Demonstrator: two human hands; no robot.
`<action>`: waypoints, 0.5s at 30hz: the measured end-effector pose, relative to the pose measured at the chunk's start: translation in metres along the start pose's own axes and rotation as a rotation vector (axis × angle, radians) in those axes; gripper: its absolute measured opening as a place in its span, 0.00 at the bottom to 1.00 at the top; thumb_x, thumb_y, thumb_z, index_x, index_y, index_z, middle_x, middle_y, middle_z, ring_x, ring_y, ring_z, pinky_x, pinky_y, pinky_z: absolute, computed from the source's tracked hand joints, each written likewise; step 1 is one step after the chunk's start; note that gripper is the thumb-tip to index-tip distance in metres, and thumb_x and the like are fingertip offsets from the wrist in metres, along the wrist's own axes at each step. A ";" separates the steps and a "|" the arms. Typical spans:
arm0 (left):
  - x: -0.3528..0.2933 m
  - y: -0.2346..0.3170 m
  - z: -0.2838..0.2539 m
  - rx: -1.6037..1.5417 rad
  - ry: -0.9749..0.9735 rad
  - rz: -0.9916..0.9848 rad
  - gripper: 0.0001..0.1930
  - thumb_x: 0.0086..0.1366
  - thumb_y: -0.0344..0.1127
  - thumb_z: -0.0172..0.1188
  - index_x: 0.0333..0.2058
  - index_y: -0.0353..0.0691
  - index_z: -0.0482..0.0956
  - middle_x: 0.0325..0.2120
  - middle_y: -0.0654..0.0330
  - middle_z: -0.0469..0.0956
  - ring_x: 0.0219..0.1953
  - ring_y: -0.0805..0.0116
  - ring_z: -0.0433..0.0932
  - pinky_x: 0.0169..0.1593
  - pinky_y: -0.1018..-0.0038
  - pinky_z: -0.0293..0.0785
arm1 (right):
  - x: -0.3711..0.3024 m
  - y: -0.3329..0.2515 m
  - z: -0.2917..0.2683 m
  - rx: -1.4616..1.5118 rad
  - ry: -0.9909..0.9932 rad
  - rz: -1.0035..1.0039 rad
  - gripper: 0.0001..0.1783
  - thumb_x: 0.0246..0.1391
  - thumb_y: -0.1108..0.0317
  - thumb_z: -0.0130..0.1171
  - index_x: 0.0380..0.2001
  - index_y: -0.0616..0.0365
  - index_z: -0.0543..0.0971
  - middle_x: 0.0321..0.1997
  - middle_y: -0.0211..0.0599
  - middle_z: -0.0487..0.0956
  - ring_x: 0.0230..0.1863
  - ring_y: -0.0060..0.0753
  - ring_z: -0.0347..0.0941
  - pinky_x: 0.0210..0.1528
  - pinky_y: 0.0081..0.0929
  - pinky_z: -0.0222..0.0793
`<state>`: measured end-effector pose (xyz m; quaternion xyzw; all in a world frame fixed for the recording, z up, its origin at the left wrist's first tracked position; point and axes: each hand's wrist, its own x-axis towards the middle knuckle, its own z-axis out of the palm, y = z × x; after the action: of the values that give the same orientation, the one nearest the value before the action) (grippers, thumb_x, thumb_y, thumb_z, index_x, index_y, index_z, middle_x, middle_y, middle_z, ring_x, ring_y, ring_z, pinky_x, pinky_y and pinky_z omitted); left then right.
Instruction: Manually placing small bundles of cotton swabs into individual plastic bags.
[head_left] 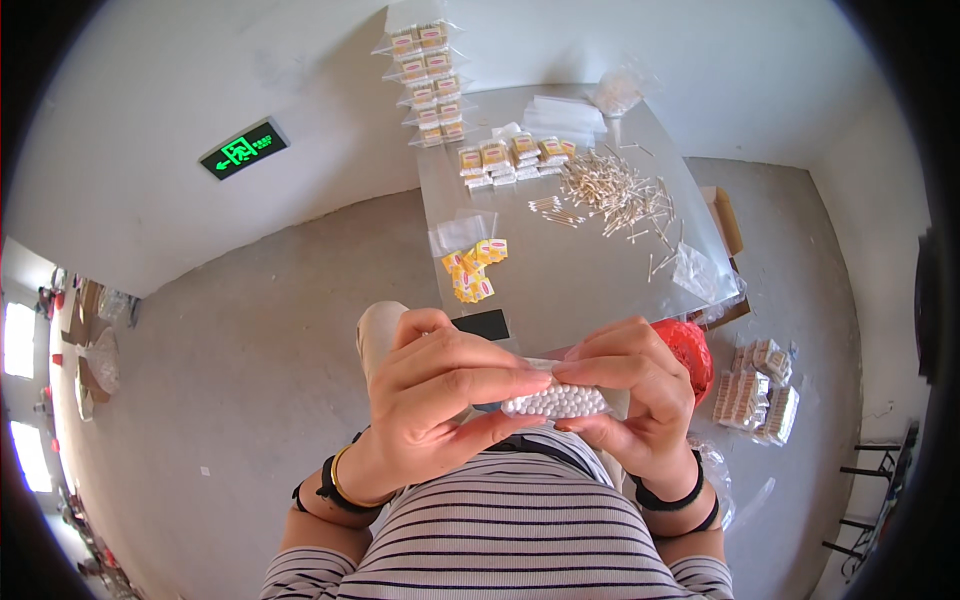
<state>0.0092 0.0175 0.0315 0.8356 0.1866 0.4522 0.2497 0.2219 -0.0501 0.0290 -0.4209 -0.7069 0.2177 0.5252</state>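
Note:
Close in front of my body I hold a small pack of cotton swabs (560,402), its white tips turned up toward me in a dense cluster. My left hand (435,385) pinches the pack's left end between thumb and fingers. On the other end, my right hand (635,390) grips it the same way, the fingertips of both hands almost meeting along the top edge. A clear wrapper seems to surround the swabs, though my fingers cover most of it. Beyond my hands, a pile of loose cotton swabs (615,190) lies spread on the metal table (540,270).
Yellow-and-white cards (472,272) and clear bags (462,234) lie at the table's left. Finished-looking swab packs (515,158) stand behind, beside a tall stack of bagged packs (430,85). A red bag (685,355) and bundled swabs (760,390) are at the right. A black phone-like slab (483,325) sits near the front edge.

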 end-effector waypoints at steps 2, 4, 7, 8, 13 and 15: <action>0.000 0.000 0.000 0.001 -0.006 -0.002 0.16 0.48 0.36 0.78 0.37 0.43 0.85 0.33 0.67 0.85 0.36 0.74 0.82 0.43 0.71 0.61 | -0.001 0.001 -0.001 -0.012 -0.005 -0.022 0.21 0.43 0.64 0.76 0.42 0.59 0.85 0.40 0.36 0.82 0.41 0.36 0.76 0.41 0.30 0.72; -0.002 0.000 0.000 -0.012 -0.017 0.012 0.17 0.47 0.35 0.79 0.37 0.43 0.85 0.32 0.67 0.85 0.35 0.75 0.82 0.42 0.71 0.60 | -0.001 0.001 -0.001 -0.013 -0.012 -0.040 0.20 0.43 0.65 0.75 0.42 0.58 0.85 0.39 0.35 0.82 0.41 0.36 0.76 0.41 0.30 0.72; -0.003 0.001 -0.004 -0.056 -0.038 0.009 0.18 0.46 0.33 0.79 0.38 0.43 0.85 0.32 0.67 0.85 0.34 0.76 0.81 0.42 0.72 0.60 | -0.001 -0.001 -0.002 -0.015 -0.020 -0.054 0.20 0.43 0.65 0.75 0.42 0.58 0.85 0.39 0.34 0.82 0.40 0.36 0.76 0.41 0.30 0.72; -0.003 0.001 -0.005 -0.057 -0.038 0.008 0.18 0.46 0.33 0.79 0.38 0.43 0.85 0.32 0.67 0.85 0.34 0.76 0.81 0.42 0.72 0.60 | -0.001 -0.001 -0.002 -0.016 -0.021 -0.053 0.20 0.43 0.65 0.75 0.42 0.58 0.85 0.39 0.34 0.82 0.40 0.36 0.76 0.41 0.30 0.72; -0.005 0.000 -0.006 -0.104 -0.044 -0.033 0.19 0.48 0.36 0.79 0.40 0.46 0.86 0.34 0.70 0.86 0.35 0.78 0.81 0.40 0.76 0.62 | -0.002 -0.004 -0.002 -0.014 -0.009 -0.070 0.19 0.44 0.65 0.75 0.41 0.58 0.85 0.38 0.35 0.81 0.39 0.36 0.76 0.41 0.30 0.72; -0.009 -0.001 -0.004 -0.095 0.001 -0.039 0.19 0.48 0.36 0.79 0.40 0.46 0.85 0.34 0.70 0.86 0.35 0.77 0.81 0.40 0.75 0.62 | -0.004 -0.004 -0.003 -0.017 0.009 -0.057 0.19 0.44 0.65 0.75 0.41 0.58 0.85 0.37 0.35 0.81 0.39 0.36 0.76 0.40 0.30 0.72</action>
<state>0.0010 0.0145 0.0276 0.8188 0.1815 0.4561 0.2976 0.2238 -0.0558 0.0311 -0.4057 -0.7182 0.1948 0.5308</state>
